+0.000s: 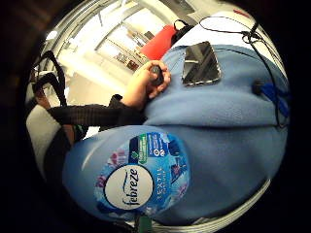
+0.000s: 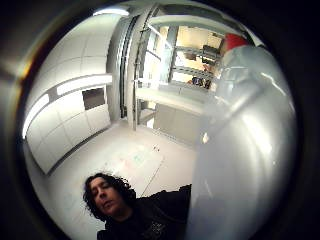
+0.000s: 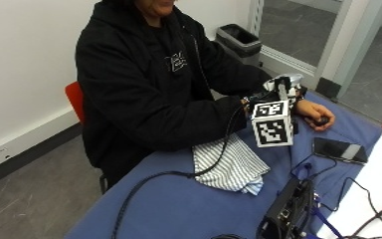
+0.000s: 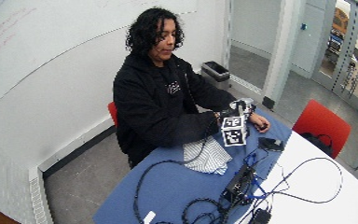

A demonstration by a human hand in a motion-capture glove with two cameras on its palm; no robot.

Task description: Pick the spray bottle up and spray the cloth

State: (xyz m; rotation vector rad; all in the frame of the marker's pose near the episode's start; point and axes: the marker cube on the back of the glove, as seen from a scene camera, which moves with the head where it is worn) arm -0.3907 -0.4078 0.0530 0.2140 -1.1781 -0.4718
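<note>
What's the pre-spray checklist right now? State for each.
1. Spray bottle at the right hand: ok, its label and white body fill both palm views, close to the palm.
2. Fingers on the trigger: cannot tell, the marker cube hides them.
3. Striped cloth on the blue table cover: ok, lying crumpled below the raised hand.
4. Nozzle aimed at the cloth: cannot tell.
5. Phone out of the spray path: ok, it lies apart from the cloth.
6. Bare left hand: ok, resting on the table beyond the bottle.
</note>
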